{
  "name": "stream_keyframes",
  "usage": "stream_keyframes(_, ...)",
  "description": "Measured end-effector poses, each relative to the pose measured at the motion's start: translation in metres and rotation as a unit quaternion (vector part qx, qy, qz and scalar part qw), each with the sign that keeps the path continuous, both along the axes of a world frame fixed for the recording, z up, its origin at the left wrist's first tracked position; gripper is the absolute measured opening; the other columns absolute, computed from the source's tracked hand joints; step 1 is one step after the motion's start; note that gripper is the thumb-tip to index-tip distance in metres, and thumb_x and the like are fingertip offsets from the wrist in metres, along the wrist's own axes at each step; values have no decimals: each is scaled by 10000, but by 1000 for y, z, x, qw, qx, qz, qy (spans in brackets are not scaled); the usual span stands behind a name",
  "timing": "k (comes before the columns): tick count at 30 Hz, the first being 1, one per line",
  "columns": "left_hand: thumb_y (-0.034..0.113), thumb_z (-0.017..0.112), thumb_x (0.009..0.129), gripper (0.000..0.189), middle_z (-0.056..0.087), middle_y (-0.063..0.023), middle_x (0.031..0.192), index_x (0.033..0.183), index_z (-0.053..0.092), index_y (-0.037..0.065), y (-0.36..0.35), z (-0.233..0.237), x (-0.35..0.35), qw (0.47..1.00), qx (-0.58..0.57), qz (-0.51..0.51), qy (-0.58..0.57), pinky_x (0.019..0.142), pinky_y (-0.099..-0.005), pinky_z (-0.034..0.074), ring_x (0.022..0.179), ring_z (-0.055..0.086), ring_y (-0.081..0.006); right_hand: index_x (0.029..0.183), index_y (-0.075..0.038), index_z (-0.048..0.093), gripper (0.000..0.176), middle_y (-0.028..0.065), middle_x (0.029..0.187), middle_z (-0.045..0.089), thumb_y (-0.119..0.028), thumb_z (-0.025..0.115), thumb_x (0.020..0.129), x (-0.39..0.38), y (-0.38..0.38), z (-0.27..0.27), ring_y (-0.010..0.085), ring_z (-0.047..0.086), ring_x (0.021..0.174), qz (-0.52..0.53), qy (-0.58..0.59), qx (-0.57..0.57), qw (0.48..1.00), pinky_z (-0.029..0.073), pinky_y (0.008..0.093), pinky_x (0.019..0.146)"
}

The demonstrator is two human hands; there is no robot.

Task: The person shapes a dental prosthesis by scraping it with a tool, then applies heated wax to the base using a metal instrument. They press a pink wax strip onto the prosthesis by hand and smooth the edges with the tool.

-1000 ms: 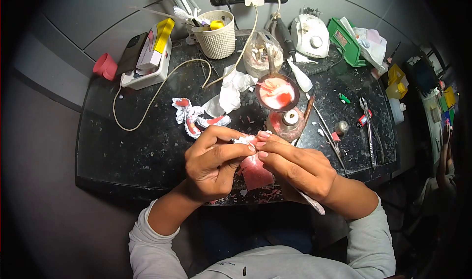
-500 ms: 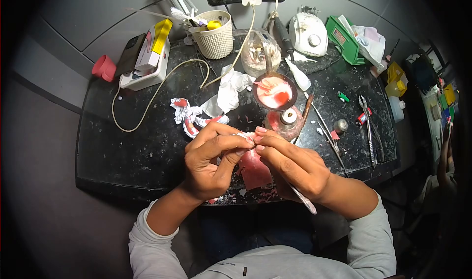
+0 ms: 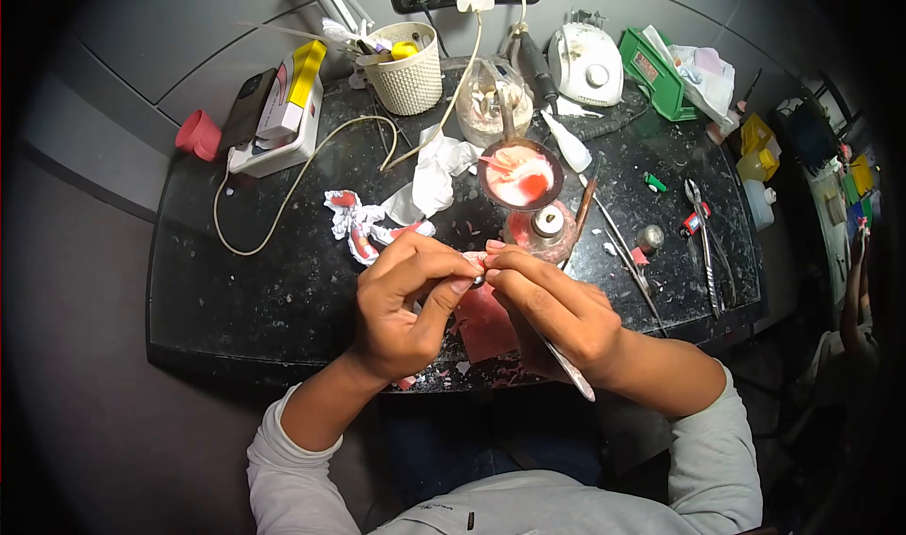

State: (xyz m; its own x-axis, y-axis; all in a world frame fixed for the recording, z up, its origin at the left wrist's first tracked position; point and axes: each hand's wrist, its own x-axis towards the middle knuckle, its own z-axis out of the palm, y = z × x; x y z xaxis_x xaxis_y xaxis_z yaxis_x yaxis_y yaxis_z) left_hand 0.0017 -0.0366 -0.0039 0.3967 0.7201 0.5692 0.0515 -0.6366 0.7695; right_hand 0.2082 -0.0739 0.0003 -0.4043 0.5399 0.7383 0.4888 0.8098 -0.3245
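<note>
1. Left hand (image 3: 401, 301): fingers bent, thumb and index closed in a pinch on a small pink-and-white piece (image 3: 478, 256). No gap seen between fingertips and piece.
2. Right hand (image 3: 557, 301): fingertips meet the piece from the other side, almost against the left ones. Hand also closed round a tool (image 3: 572, 373), its handle jutting out below the palm toward the person. Whether the tool's far end touches the piece, cannot tell.
3. Piece: mostly hidden by fingers, held above the bench (image 3: 255, 299), over the far end of a pink sheet (image 3: 489, 332). Sheet lies near the bench's front edge.
4. Changed over the last second: piece turned in the fingers. Less white shows, and a small dark spot is now visible by the left thumb. Tool handle has swung a little leftward with the right hand.
5. Reading: careful two-handed turning of the piece, probably fingertip work rather than tool work just now.
6. Beyond the hands: pan (image 3: 553, 192) with pink-and-white contents; white-and-pink fragments (image 3: 360, 237) to its left.
</note>
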Motion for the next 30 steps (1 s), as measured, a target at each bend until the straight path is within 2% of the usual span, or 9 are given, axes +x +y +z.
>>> stream_keyframes(5, -86, 673, 833, 185, 611, -196, 1022, 1011, 692, -39, -4, -6, 1, 989, 130, 17, 74, 655, -262, 539, 760, 662, -226, 1092, 121, 593, 285, 255, 1101, 648, 26, 643, 828, 0, -3, 0, 339, 707, 949, -33, 3, -10, 999, 598, 350, 742)
stream_keyframes(8, -103, 668, 825, 209, 604, -196, 1040, 1024, 694, -45, -4, -7, 2, 978, 191, 15, 87, 717, -292, 572, 843, 684, -226, 1090, 102, 599, 264, 230, 1084, 663, 38, 651, 839, 0, -3, 3, 305, 714, 932, -63, 18, -4, 998, 591, 328, 715)
stream_keyframes(9, -103, 668, 825, 209, 604, -196, 1040, 1024, 694, -45, -4, -6, 3, 978, 192, 15, 86, 717, -292, 572, 843, 684, -226, 1087, 91, 603, 252, 218, 1073, 670, 45, 655, 845, -1, -3, 3, 288, 717, 923, -72, 36, 5, 997, 586, 315, 703)
stream_keyframes(10, -104, 674, 819, 221, 605, -197, 1044, 1030, 697, -42, -3, -5, 2, 983, 173, 9, 63, 723, -294, 576, 846, 687, -221, 1071, 101, 616, 225, 248, 1038, 685, 109, 644, 848, -2, -7, 11, 340, 717, 934, -56, 68, -43, 995, 583, 341, 805)
stream_keyframes(11, -105, 679, 813, 233, 606, -197, 1048, 1036, 699, -39, -3, -4, 2, 987, 153, 5, 40, 729, -295, 580, 849, 690, -216, 1071, 101, 616, 225, 248, 1038, 685, 109, 644, 848, -3, -9, 11, 340, 717, 934, -54, 68, -42, 995, 583, 341, 805)
stream_keyframes(14, -88, 704, 806, 240, 612, -196, 1025, 1039, 708, -28, 1, 3, -2, 987, 153, 17, 42, 692, -283, 581, 805, 690, -203, 1063, 86, 629, 231, 234, 1032, 688, 96, 667, 835, -2, -9, 11, 338, 721, 934, -44, 93, -40, 994, 588, 347, 802)
stream_keyframes(17, -77, 732, 799, 250, 612, -176, 982, 1041, 717, -16, -2, 1, -4, 988, 148, 31, 41, 681, -277, 582, 812, 692, -202, 1045, 78, 646, 245, 224, 1041, 687, -3, 720, 826, 0, -7, 11, 312, 726, 951, -24, 52, 30, 998, 601, 332, 706)
stream_keyframes(25, -116, 722, 789, 291, 585, -159, 982, 1066, 715, -28, -5, -5, -1, 976, 212, 33, 45, 837, -343, 620, 959, 691, -289, 1076, 104, 647, 293, 249, 1051, 679, -6, 709, 812, 1, -8, 11, 352, 710, 997, 1, 30, 14, 999, 604, 356, 753)
stream_keyframes(30, -93, 753, 775, 277, 605, -141, 933, 1042, 723, -26, -6, -4, -2, 976, 209, 38, 43, 733, -306, 598, 846, 681, -239, 1087, 123, 637, 305, 269, 1063, 672, 11, 693, 809, 0, -9, 11, 374, 702, 1017, 7, 24, 4, 1000, 599, 371, 778)
